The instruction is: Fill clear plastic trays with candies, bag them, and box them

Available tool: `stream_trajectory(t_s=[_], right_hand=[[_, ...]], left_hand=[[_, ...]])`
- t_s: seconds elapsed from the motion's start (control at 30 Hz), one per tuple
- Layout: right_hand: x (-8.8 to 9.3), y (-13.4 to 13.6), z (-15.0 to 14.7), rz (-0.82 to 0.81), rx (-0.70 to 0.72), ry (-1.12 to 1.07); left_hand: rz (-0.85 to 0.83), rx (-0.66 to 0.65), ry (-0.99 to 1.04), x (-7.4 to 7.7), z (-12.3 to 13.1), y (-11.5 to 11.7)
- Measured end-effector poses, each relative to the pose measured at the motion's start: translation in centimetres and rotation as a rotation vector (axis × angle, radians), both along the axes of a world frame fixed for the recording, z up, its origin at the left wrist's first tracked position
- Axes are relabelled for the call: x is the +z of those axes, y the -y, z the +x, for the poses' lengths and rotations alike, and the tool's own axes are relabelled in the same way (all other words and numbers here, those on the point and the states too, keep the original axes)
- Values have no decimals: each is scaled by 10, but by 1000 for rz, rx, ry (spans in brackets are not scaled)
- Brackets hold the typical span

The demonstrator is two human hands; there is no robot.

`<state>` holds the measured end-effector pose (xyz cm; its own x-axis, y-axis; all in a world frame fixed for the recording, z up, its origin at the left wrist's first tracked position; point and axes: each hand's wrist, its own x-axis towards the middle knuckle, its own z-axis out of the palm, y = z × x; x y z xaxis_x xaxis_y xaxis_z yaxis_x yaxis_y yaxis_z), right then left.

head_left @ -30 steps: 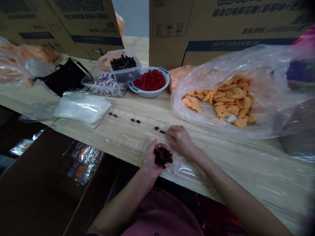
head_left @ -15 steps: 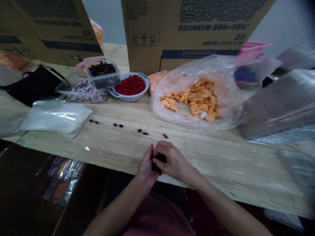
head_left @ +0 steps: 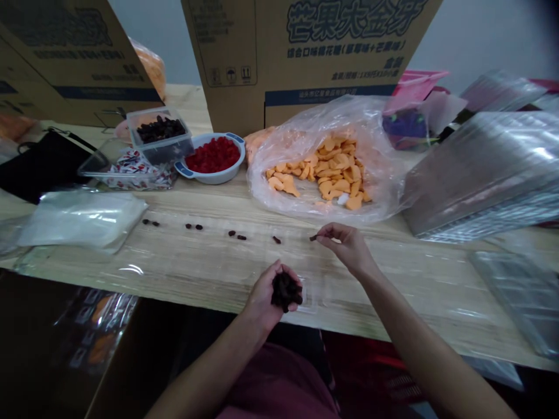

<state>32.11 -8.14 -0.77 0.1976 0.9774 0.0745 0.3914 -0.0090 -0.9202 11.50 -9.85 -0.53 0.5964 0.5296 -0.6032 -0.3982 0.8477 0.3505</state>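
My left hand (head_left: 264, 297) is cupped near the table's front edge around a heap of dark raisins (head_left: 286, 291). To its upper right, my right hand (head_left: 345, 244) pinches one raisin (head_left: 313, 238) between thumb and fingertips, just over the table or touching it; I cannot tell which. Across the table runs a row of raisins on clear plastic: a pair at the far left (head_left: 151, 223), another pair (head_left: 193, 227), a third pair (head_left: 237, 235), and a single one (head_left: 276, 240) left of my right hand.
Behind the row stand a tub of raisins (head_left: 161, 129), a tray of small wrapped packets (head_left: 135, 169), a bowl of red pieces (head_left: 213, 156) and a bag of orange sweets (head_left: 340, 171). Clear bags (head_left: 82, 218) lie left, stacked plastic trays (head_left: 484, 174) right. Cardboard boxes (head_left: 305, 64) stand behind.
My right hand has left my left palm and moved up and right with one raisin in its pinch. The heap in my left hand is now uncovered. The view has shifted slightly.
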Motion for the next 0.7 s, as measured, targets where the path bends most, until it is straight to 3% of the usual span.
stream_trajectory(t_s=[0.17, 0.33, 0.43, 0.6, 0.7], right_hand=[[-16, -16, -27, -7, 110, 393], [-26, -23, -41, 21, 102, 536], [-16, -15, -40, 77, 119, 581], [19, 22, -52, 79, 370, 259], [32, 44, -63, 38, 390, 269]], left_hand=[[4, -19, 5, 4, 5, 0], [10, -13, -16, 9, 6, -3], [4, -22, -26, 8, 9, -3], [-86, -4, -94, 5, 20, 3], [-154, -14, -115, 5, 29, 10]])
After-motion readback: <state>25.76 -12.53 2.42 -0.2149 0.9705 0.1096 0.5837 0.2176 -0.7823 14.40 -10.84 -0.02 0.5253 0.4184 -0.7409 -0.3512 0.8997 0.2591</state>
